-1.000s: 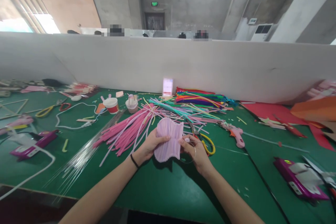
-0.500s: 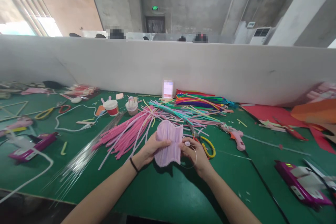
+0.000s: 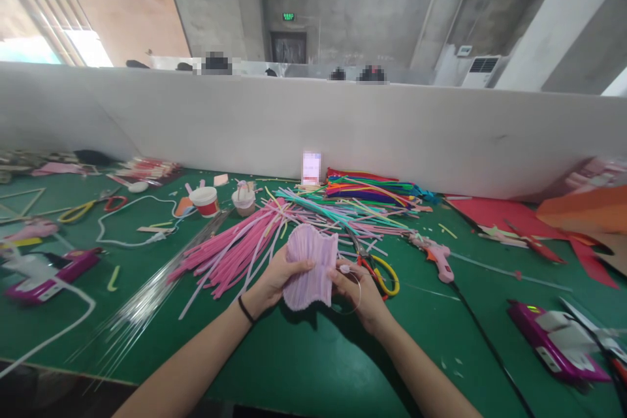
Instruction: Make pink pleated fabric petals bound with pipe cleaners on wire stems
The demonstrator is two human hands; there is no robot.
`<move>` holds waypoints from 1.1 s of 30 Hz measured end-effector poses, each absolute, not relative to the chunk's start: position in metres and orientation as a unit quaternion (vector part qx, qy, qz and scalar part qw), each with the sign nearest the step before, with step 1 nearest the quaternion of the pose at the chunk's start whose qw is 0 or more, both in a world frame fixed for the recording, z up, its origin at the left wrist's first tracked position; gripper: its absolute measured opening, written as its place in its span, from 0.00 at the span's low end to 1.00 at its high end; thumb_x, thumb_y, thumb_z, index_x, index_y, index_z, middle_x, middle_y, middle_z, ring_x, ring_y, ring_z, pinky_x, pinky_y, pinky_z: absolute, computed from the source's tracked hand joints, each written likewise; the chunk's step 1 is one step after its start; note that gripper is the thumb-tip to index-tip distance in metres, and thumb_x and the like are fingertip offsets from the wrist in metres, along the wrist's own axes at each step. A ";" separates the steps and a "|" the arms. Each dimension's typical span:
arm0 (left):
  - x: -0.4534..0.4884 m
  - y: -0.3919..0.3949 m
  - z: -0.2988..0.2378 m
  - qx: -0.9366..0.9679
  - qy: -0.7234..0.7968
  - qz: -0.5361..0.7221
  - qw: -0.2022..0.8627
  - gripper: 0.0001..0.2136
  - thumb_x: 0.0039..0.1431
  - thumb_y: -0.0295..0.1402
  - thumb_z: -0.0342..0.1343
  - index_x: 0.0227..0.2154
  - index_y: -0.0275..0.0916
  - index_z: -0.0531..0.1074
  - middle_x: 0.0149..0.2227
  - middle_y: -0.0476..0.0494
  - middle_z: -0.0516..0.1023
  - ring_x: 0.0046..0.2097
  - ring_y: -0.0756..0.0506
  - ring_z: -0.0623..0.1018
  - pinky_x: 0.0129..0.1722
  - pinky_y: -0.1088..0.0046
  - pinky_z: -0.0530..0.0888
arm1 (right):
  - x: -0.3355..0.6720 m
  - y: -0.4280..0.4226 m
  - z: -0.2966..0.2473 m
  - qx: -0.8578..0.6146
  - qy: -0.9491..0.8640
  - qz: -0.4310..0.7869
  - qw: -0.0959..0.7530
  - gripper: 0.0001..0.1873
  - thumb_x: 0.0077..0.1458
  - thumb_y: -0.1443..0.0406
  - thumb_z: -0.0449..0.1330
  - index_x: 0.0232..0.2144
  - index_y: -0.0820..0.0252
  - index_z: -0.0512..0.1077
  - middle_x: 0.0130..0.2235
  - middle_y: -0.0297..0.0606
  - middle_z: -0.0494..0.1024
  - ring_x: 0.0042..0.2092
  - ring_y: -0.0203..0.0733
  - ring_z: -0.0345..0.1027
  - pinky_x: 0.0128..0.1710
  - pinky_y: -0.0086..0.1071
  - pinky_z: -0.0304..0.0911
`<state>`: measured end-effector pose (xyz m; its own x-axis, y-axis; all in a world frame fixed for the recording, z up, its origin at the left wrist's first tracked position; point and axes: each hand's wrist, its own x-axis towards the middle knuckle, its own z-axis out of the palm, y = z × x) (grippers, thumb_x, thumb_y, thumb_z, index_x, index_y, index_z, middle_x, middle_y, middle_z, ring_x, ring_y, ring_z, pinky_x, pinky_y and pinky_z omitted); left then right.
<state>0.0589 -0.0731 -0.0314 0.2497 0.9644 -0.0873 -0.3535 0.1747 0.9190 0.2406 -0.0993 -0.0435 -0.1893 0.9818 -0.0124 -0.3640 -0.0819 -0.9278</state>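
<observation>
We are in a craft workshop: our green worktable (image 3: 289,366) bears pink pipe cleaners (image 3: 235,251), a pink hot-glue gun (image 3: 443,262) and a purple power strip (image 3: 541,336), while beyond we see a bare concrete wall (image 3: 377,6) and a lit exit sign (image 3: 289,16).

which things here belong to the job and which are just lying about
Seem to belong:
fuzzy lilac ribbed panel, in left hand and right hand
thin pale round loop

Seem just lying about:
round white-and-red cup
flat red sheet
</observation>
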 end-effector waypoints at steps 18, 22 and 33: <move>0.064 -0.079 -0.030 0.416 0.362 0.489 0.676 0.30 0.41 0.29 0.69 0.51 0.37 0.67 0.45 0.37 0.77 0.46 0.38 0.78 0.46 0.63 0.75 | 0.243 -0.100 -0.040 -0.326 -0.430 0.675 0.503 0.20 0.42 0.55 0.70 0.37 0.59 0.75 0.31 0.35 0.75 0.31 0.38 0.69 0.30 0.31 0.66; 0.062 -0.075 -0.031 0.407 0.362 0.498 0.674 0.32 0.42 0.27 0.69 0.53 0.38 0.66 0.47 0.37 0.77 0.46 0.40 0.78 0.47 0.64 0.75 | 0.245 -0.100 -0.039 -0.297 -0.418 0.698 0.500 0.16 0.45 0.59 0.68 0.38 0.59 0.74 0.33 0.35 0.75 0.32 0.37 0.69 0.32 0.31 0.66; 0.061 -0.079 -0.027 0.424 0.374 0.459 0.685 0.27 0.41 0.30 0.70 0.48 0.36 0.70 0.47 0.36 0.77 0.45 0.39 0.78 0.46 0.65 0.73 | 0.247 -0.095 -0.053 -0.289 -0.347 0.752 0.480 0.14 0.43 0.61 0.70 0.33 0.61 0.76 0.24 0.31 0.73 0.25 0.30 0.63 0.32 0.28 0.64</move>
<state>0.0611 -0.0786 -0.0274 0.2990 0.9462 -0.1233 -0.3110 0.2188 0.9249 0.2470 -0.0946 -0.0526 -0.3726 0.9224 -0.1015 -0.5224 -0.2989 -0.7986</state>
